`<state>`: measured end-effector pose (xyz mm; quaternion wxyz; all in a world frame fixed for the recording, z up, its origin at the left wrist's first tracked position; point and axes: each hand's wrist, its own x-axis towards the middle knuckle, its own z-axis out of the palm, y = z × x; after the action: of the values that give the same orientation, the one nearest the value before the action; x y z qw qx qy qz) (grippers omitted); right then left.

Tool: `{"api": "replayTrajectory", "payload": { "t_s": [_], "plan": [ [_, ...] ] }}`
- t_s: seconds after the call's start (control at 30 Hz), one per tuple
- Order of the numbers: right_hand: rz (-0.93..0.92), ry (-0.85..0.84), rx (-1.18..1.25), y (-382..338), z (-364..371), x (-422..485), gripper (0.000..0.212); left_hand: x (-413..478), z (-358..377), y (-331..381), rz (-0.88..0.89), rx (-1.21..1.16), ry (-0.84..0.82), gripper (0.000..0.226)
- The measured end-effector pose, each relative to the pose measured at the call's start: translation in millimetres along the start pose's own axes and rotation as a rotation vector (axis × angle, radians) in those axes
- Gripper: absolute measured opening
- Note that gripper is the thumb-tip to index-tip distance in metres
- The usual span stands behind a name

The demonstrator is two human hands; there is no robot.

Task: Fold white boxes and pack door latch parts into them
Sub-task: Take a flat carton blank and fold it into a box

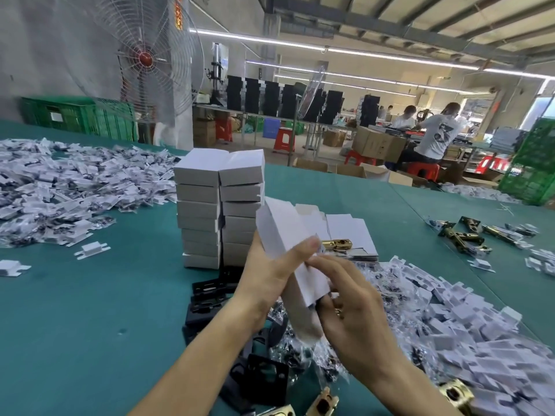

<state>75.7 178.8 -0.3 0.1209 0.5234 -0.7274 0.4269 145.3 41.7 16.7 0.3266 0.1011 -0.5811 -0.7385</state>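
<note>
Folding 1 box (282, 232), held up over table (90, 295): my left hand (267, 274) grips its side, right hand (348, 301) curls round lower end. Next, my judgement: tuck flap, load a latch (336, 244). Count: stack (219, 205), 2 cols, approx. 7 each; loose latches (468, 235) far right, approx. 4; bagged parts (75, 187) uncountable.

On the teal-covered table (90, 295): two stacks of closed white boxes (220, 211) side by side mid-table, with flat box blanks (350, 232) just to their right, a brass latch (336, 244) lying on them. Far left, a heap of bagged white parts (60, 190); near right, a second heap (450, 310). Black plates (210, 291) at the stacks' foot. Loose brass latches (468, 234) far right.
</note>
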Motion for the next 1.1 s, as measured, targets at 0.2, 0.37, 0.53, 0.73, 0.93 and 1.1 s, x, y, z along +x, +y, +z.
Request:
{"api": "replayTrajectory", "payload": {
  "t_s": [0.2, 0.37, 0.53, 0.73, 0.93, 1.1],
  "plan": [
    [0.262, -0.003, 0.679, 2.5, -22.9, 13.5, 0.052, -1.9, -7.1, -7.7, 0.028, 0.137, -0.165, 0.044],
    [0.213, 0.005, 0.560, 0.5, -32.9, 24.5, 0.051, -4.3, -11.9, -1.9, 0.036, 0.176, -0.245, 0.052],
    [0.118, 0.152, 0.352, 2.0, -30.9, 15.0, 0.071, -5.6, -4.8, -5.1, 0.161, 0.377, -0.220, 0.063],
    [-0.045, 0.183, 0.253, -17.8, -21.1, 3.5, 0.060, -8.2, 4.0, -14.7, 0.481, 0.958, -0.062, 0.102],
    [0.078, 0.254, 0.635, -16.1, -28.5, 9.1, 0.042, -13.8, 8.1, -20.6, 0.452, 0.864, -0.095, 0.122],
    [-0.054, 0.423, 0.342, -11.4, -35.4, 7.0, 0.041, -14.2, 9.7, -20.1, 0.483, 0.828, -0.047, 0.110]
  ]
}}
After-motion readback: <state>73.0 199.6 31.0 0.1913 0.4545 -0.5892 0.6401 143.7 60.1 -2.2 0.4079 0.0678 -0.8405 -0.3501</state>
